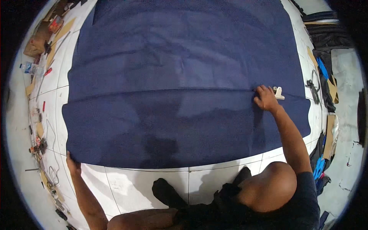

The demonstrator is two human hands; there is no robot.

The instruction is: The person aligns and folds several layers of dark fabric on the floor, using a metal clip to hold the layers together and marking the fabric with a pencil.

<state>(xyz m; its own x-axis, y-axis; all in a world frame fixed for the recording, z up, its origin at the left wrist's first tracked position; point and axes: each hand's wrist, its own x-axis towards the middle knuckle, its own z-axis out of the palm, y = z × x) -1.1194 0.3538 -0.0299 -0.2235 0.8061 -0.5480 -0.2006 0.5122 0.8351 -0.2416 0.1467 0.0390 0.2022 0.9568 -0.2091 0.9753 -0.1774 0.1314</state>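
Observation:
A large dark blue fabric [184, 122] is spread over the tiled floor, with a long crosswise fold through its middle. At its near left corner, my left hand [73, 165] grips the edge, the thumb showing and the other fingers mostly hidden. My right hand [266, 98] rests toward the right end of the fold, its fingers bent and pinching the cloth there. Just to the right of that hand, a pale metal bulldog clip [280, 94] sits at the fold.
White floor tiles [138, 184] show around the cloth, with my feet [167, 192] at its near edge. Along the left wall lie a plastic bottle [27, 68], a brown bag [38, 40] and cords. To the right are black scissors [313, 89], dark bundles [329, 36] and cardboard [329, 134].

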